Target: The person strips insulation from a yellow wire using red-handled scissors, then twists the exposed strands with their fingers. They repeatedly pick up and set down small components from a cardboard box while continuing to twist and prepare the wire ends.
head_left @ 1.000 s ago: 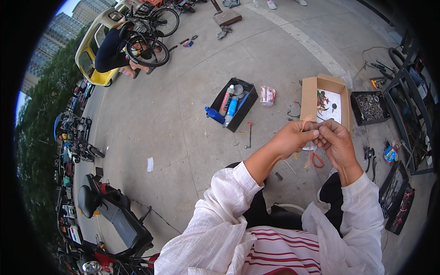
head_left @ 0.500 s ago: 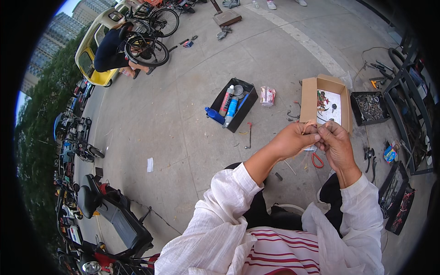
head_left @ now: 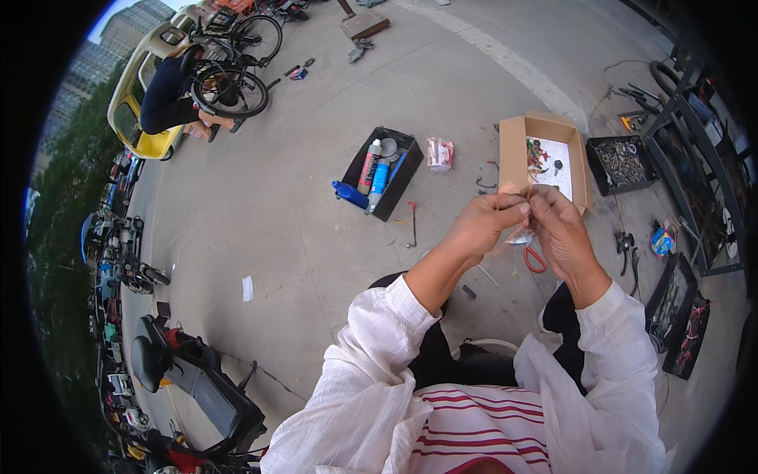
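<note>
Head view: a thin orange strand (head_left: 512,189), partly hidden, was held between the closely pinched fingers of the left hand (head_left: 484,225) and right hand (head_left: 562,231), raised near a cardboard box (head_left: 512,150). Right of the box, a metal-parts tray (head_left: 628,187) was set; left, a black bin (head_left: 398,192) was loaded with containers (head_left: 378,182). Far left, a bicycle (head_left: 230,93) was seen.

Site: open-air repair workshop on concrete paving (head_left: 316,261). Evidence from where I stand: bicycle (head_left: 230,92), tray of loose metal hardware (head_left: 630,186), black box of tubes (head_left: 402,189); parked two-wheelers (head_left: 118,253) line one side, trees (head_left: 59,229) and tall buildings (head_left: 126,33) beyond.
</note>
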`<state>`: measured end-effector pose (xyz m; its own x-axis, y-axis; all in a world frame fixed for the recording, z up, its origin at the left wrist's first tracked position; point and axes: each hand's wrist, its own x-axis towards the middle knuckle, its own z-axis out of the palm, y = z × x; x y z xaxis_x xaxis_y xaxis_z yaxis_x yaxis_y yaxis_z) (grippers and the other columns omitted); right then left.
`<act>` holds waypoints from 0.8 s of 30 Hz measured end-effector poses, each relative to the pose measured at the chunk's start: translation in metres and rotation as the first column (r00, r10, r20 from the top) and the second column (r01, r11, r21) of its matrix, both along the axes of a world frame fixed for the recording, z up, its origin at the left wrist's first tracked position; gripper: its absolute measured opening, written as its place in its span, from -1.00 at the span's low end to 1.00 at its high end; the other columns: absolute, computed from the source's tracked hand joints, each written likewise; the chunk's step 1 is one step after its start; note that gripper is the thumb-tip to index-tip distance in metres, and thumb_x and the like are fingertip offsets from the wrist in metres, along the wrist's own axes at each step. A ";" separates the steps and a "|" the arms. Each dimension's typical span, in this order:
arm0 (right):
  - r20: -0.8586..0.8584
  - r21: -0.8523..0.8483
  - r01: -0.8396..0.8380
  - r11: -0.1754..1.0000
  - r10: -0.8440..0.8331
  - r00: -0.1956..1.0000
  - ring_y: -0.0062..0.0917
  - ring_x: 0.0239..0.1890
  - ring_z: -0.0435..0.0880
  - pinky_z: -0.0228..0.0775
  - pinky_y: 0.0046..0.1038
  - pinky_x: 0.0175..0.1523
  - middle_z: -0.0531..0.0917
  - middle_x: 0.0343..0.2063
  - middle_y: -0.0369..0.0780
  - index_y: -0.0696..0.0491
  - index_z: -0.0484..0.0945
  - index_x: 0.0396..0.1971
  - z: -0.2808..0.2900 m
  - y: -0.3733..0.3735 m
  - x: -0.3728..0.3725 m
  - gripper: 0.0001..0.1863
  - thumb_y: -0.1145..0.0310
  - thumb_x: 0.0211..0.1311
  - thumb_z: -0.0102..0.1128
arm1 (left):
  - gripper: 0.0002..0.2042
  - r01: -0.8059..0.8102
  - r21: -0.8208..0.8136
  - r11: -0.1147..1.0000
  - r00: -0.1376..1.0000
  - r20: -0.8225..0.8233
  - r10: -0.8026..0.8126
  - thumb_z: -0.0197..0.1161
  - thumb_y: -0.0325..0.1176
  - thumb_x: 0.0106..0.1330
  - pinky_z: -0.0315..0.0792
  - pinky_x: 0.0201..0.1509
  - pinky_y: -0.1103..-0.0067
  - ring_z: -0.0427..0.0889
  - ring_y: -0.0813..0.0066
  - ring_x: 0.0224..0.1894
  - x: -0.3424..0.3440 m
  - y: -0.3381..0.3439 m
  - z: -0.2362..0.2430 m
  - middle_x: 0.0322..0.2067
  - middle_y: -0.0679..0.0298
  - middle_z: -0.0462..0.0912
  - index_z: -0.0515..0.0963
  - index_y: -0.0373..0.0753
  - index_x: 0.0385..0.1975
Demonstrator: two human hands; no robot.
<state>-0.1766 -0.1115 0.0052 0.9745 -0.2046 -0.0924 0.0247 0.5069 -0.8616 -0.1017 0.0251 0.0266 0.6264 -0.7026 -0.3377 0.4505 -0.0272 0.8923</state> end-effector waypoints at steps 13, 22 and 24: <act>-0.048 -0.042 -0.217 0.975 0.215 0.975 -0.71 -0.35 0.49 0.36 -0.60 -0.26 0.52 -0.43 -0.34 0.18 0.54 -0.14 -0.003 -0.004 0.002 -0.71 0.26 0.37 0.03 | -0.80 -0.152 -0.090 0.984 0.988 -0.031 0.149 0.26 -0.27 0.24 0.07 -0.52 0.78 0.29 0.81 -0.53 0.006 -0.003 -0.027 -0.50 0.49 0.51 0.61 -0.25 -0.27; -0.076 -0.840 -0.126 0.528 0.117 0.990 -0.36 -0.47 0.57 0.38 -0.36 -0.27 0.56 -0.60 -0.15 0.15 0.55 -0.43 -0.002 -0.007 -0.001 -0.71 0.24 0.32 -0.01 | -0.82 -0.259 -0.175 0.950 0.965 -0.004 0.263 0.13 -0.26 0.36 0.05 -0.53 0.76 0.17 0.75 -0.58 0.013 0.001 -0.029 -0.47 0.38 0.50 0.53 -0.23 -0.24; -0.085 -0.920 -0.144 0.364 0.174 0.981 -0.41 -0.48 0.55 0.39 -0.38 -0.27 0.56 -0.55 -0.17 0.13 0.53 -0.41 -0.008 -0.021 -0.003 -0.72 0.24 0.34 -0.04 | -0.84 -0.256 -0.226 0.940 0.967 -0.063 0.248 0.08 -0.28 0.39 0.08 -0.56 0.77 0.17 0.73 -0.60 0.007 -0.007 -0.023 -0.42 0.34 0.49 0.48 -0.23 -0.24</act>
